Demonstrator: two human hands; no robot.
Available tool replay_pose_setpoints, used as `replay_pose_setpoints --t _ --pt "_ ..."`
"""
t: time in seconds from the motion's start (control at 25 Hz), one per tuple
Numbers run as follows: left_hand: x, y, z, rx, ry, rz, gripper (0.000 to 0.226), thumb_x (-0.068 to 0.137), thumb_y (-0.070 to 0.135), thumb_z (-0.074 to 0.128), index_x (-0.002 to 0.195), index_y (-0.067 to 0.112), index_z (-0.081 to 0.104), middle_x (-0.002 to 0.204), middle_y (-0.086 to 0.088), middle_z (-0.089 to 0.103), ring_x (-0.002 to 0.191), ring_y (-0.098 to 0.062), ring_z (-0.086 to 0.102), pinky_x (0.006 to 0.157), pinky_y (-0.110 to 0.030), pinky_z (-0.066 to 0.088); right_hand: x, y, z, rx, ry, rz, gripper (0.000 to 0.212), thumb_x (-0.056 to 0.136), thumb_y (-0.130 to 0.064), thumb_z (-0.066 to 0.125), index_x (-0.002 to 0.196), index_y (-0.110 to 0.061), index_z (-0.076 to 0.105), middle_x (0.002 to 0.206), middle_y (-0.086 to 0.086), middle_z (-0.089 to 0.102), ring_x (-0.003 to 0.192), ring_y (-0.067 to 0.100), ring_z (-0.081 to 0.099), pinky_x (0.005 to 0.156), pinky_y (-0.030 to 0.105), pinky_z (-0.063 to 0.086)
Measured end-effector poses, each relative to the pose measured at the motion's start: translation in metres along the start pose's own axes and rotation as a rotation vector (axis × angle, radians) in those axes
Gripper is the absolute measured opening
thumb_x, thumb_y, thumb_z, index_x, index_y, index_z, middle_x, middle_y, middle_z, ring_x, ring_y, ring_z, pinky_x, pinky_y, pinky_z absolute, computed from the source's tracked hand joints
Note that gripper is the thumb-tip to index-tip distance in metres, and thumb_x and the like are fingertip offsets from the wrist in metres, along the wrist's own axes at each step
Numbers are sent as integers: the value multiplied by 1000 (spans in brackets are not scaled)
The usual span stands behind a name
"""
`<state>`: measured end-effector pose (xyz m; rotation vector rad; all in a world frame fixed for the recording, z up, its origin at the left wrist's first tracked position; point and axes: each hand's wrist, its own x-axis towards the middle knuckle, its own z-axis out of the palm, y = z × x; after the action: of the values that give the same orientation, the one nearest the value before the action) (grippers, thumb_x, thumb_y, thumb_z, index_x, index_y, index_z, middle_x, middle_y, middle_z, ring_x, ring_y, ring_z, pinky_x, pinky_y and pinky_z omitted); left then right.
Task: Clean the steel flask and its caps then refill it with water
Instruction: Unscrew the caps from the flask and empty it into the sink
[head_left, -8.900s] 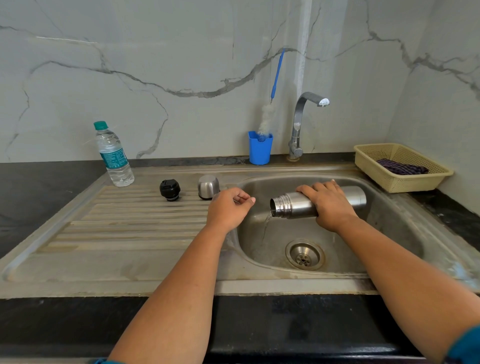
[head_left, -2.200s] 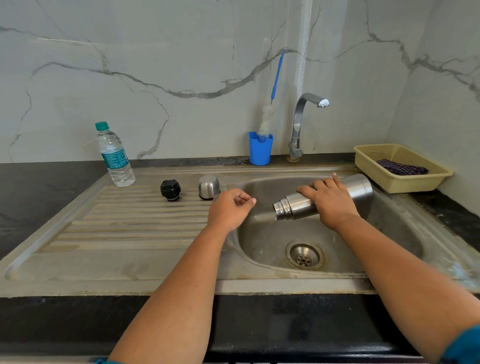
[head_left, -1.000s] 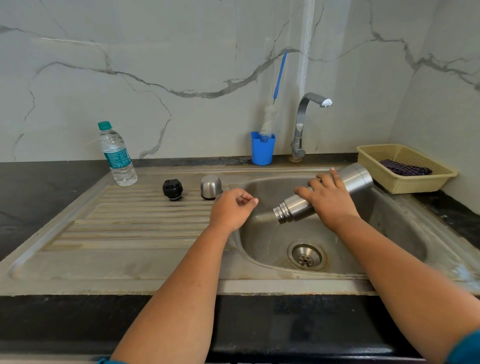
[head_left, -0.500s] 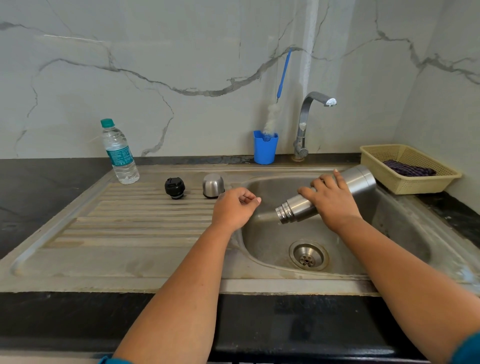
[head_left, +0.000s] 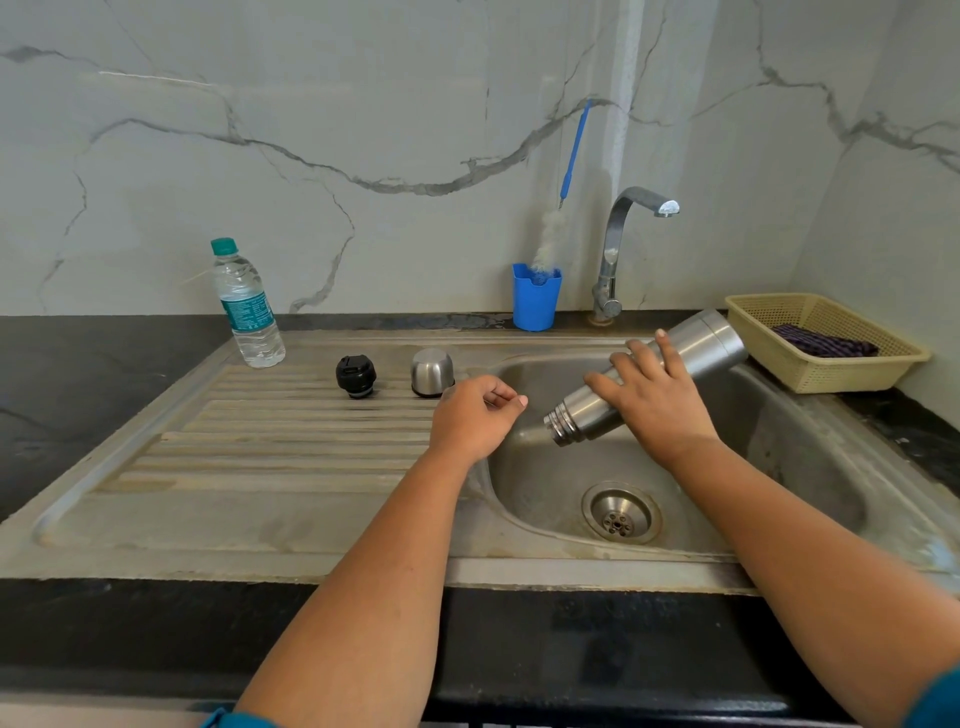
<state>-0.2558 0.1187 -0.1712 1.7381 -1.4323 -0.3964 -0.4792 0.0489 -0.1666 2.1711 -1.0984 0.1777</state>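
My right hand (head_left: 655, 403) grips the steel flask (head_left: 701, 345) around its middle over the sink basin (head_left: 779, 457). The flask is tilted, its open mouth pointing down and to the left, its base raised toward the right. My left hand (head_left: 474, 417) rests curled in a loose fist on the basin's left rim, with nothing in it. On the ribbed drainboard (head_left: 291, 441) behind the left hand stand the black inner cap (head_left: 356, 376) and the steel outer cap (head_left: 432, 372), side by side.
A plastic water bottle (head_left: 247, 306) with a green cap stands at the drainboard's back left. A blue cup (head_left: 536, 296) holding a bottle brush sits beside the tap (head_left: 621, 244). A yellow basket (head_left: 810, 374) with a dark cloth is at the right. The drain (head_left: 620, 513) lies below the flask.
The flask has gone from nearly level to steeply tilted, its base lifted and its mouth lowered. The trickle of water seen earlier is gone. The left hand has stayed put.
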Motion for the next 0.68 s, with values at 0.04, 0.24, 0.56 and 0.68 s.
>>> replay_pose_setpoints --t 0.04,0.24,0.56,0.68 --pt "0 0 0 0 2 2 13 88 38 70 94 26 70 85 13 66 82 -1 60 79 -27 53 0 -1 0 -6 8 -5 77 66 -21 84 134 -26 47 131 14 54 133 38 38 115 55 0" --pt "-1 0 -1 -7 10 -5 13 89 37 70 95 25 70 84 13 65 80 0 58 76 -24 51 2 -5 0 -7 6 -27 75 67 -20 83 133 -26 48 129 14 54 131 38 40 115 55 0" --pt "2 -2 0 -103 58 -45 20 93 35 65 108 22 65 99 10 64 88 -4 58 74 -17 45 -2 -7 8 344 -289 188 77 71 -19 73 133 -37 32 124 -2 54 117 24 44 108 42 32" --pt "3 -2 -1 -196 89 -93 26 99 31 57 119 16 60 108 4 61 94 -8 57 76 -17 41 -5 -7 6 642 -412 342 80 64 -25 76 128 -32 30 111 0 54 107 24 48 89 41 48"
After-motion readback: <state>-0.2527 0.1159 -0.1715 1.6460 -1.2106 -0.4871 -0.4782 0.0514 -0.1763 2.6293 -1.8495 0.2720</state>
